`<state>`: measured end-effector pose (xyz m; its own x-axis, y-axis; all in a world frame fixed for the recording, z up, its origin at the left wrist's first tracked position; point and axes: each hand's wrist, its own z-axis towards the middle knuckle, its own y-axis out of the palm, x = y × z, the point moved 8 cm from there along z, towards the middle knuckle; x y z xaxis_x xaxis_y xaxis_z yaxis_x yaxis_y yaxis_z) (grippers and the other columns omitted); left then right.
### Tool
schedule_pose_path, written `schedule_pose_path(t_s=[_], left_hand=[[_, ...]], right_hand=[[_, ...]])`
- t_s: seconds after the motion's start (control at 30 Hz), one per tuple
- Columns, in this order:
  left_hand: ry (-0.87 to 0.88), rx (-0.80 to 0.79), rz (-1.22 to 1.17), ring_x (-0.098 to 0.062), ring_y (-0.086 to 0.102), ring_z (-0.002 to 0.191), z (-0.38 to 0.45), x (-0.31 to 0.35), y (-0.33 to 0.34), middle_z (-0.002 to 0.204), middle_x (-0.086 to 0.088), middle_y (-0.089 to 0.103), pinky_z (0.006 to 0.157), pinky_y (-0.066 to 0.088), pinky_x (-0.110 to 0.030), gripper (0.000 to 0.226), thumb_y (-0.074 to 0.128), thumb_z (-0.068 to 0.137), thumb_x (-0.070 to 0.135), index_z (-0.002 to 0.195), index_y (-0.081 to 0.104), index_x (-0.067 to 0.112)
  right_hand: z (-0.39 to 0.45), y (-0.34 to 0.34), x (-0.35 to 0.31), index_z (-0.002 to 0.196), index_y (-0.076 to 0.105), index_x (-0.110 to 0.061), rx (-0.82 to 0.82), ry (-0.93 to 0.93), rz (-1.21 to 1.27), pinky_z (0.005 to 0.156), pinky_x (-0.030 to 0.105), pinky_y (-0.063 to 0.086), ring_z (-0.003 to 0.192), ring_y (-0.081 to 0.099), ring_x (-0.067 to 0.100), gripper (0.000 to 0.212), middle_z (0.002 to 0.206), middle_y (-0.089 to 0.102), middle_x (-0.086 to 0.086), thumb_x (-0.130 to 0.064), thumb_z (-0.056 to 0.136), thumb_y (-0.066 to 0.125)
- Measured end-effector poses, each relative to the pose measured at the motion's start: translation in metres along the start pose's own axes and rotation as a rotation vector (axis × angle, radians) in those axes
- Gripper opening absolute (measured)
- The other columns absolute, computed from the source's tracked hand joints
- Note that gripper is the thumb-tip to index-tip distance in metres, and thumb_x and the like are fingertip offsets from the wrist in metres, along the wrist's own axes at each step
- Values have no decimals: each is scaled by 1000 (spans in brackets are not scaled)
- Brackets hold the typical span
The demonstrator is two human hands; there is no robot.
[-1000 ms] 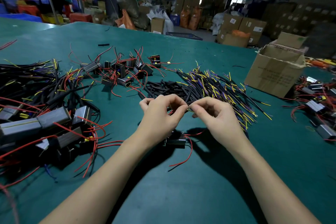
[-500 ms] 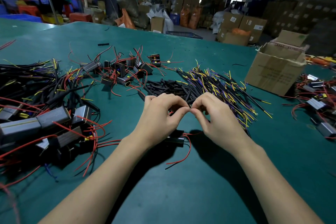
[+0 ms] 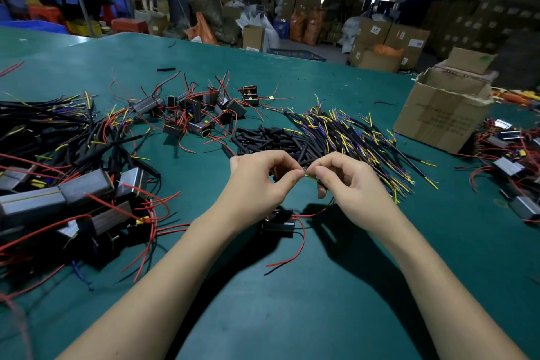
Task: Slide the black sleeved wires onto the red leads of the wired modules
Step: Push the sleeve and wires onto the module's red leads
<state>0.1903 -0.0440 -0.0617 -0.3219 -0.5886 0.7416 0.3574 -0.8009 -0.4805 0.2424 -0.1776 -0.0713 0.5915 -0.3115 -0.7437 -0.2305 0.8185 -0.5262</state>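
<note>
Both hands meet above the green felt-covered table (image 3: pixel 292 316). The left hand (image 3: pixel 257 184) has its fingers curled, thumb and forefinger pinched together on something thin; the right hand (image 3: pixel 347 181) pinches a short yellow-tipped wire end (image 3: pixel 309 175) between thumb and forefinger, the two pinches almost touching. The wire's long axis runs roughly left to right, tip pointing toward the left hand. Whether the left hand holds a red lead or the same wire I cannot tell.

Just below the wrists lies one small black boxy wired module (image 3: pixel 279 223), flat on the table. Two of its thin red leads show: one (image 3: pixel 314 213) rising toward the right hand, another (image 3: pixel 295 251) curling down toward the near edge.

Beyond the hands is a heap of black sleeved wires with yellow and purple ends (image 3: pixel 350 137), too many to count, mostly fanning rightward. Farther back sits a cluster of about ten more modules (image 3: pixel 198 111), and a tangled pile of wired ones (image 3: pixel 58 172) lies at left. One open cardboard box (image 3: pixel 441 114) stands at right.
</note>
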Motion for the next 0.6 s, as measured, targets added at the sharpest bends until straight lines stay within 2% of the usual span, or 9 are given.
schedule_pose_path(t_s=[0.07, 0.13, 0.27, 0.43, 0.53, 0.6], left_hand=[[34, 12, -19, -8, 57, 70, -1, 3, -1, 66, 17, 61, 91, 41, -56, 16, 69, 86, 22, 74, 64, 31], [56, 17, -18, -10, 58, 72, -1, 5, 0, 68, 17, 62, 89, 41, -57, 14, 69, 85, 22, 75, 64, 30], [75, 32, 16, -8, 57, 72, -1, 4, 1, 66, 17, 60, 90, 39, -54, 10, 69, 86, 25, 76, 67, 28], [47, 63, 72, -6, 60, 80, -2, 1, -1, 72, 15, 64, 100, 28, -44, 12, 67, 87, 29, 75, 65, 31], [38, 70, 96, -7, 59, 82, -3, 1, -2, 76, 13, 66, 99, 26, -40, 11, 66, 87, 30, 76, 66, 28], [29, 67, 113, -6, 58, 83, -4, 1, -2, 77, 13, 66, 99, 26, -40, 11, 65, 88, 31, 77, 66, 28]], right_hand=[[0, -1, 3, 88, 66, -16, -10, 40, 31, 62, 33, 42, 65, 57, 30, 10, 65, 62, 8, -15, 93, 58], [-1, 0, 2, 88, 66, -17, -21, 50, 34, 61, 31, 41, 65, 57, 32, 7, 66, 63, 12, -15, 92, 61], [-2, -3, -6, 84, 66, -13, 6, -18, -49, 56, 19, 40, 55, 54, 7, 6, 64, 59, -9, -10, 89, 64], [-1, -2, -17, 83, 63, -15, 3, -112, -162, 65, 22, 43, 65, 58, 16, 10, 79, 59, -10, -8, 89, 63], [-2, -2, -18, 82, 63, -16, 1, -133, -157, 62, 18, 41, 59, 58, 11, 12, 78, 57, -13, -6, 89, 63], [-2, -2, -20, 82, 62, -18, 11, -162, -182, 64, 17, 40, 63, 56, 9, 12, 78, 56, -14, -8, 88, 63]])
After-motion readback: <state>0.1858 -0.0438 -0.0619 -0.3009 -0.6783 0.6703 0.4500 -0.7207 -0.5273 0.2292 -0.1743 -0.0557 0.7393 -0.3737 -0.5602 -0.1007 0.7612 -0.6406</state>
